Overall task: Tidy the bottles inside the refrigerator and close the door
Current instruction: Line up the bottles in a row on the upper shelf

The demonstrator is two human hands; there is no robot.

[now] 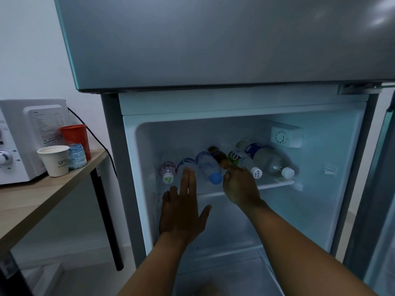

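The refrigerator (350, 159) stands open, its door (384, 189) swung out at three o'clock; on the upper shelf (275, 184) six bottles lie on their sides in a row, caps toward the camera. The left hand (181, 212) is flat, fingers straight and together, thumb out — its fingertips (188, 174) cover the clear bottle with a blue label (187, 163), second from nine o'clock; the right hand (240, 186) is curled around the neck of the dark brown bottle (218, 155), between the blue-capped bottle (208, 167) and the green-labelled bottle (243, 160). At nine o'clock a table (32, 201) bears a microwave (23, 135), a paper cup (56, 160) and an orange cup (74, 135).
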